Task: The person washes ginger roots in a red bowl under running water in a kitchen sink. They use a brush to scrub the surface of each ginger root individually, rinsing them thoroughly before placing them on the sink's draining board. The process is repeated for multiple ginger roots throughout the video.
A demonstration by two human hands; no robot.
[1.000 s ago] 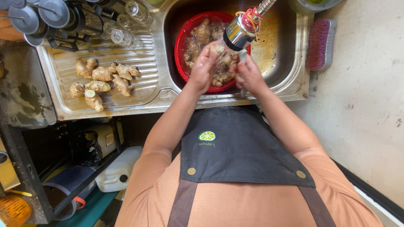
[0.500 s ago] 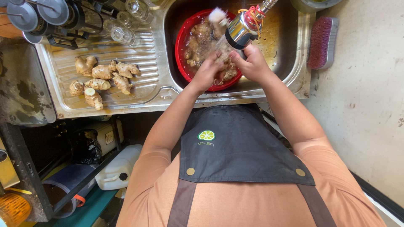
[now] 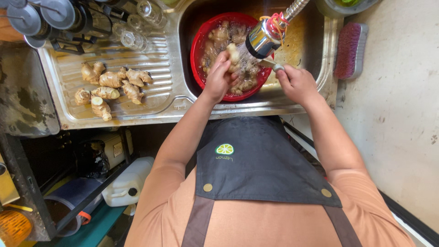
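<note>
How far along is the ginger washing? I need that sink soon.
Done, it seems: several ginger pieces lie on the draining board. In hand: the left hand holds one ginger root under the faucet head, while the right hand grips the faucet lever. Left: more roots sit in the red basin in the sink.

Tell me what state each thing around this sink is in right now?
Tap head: running, spraying water.
Ginger piece: held under the spray by the left hand.
Right hand: gripping a thin metal tool.
Red basin: in the sink, full of ginger.
Ginger pile: lying on the drainboard.
Brush: lying on the counter.
</note>
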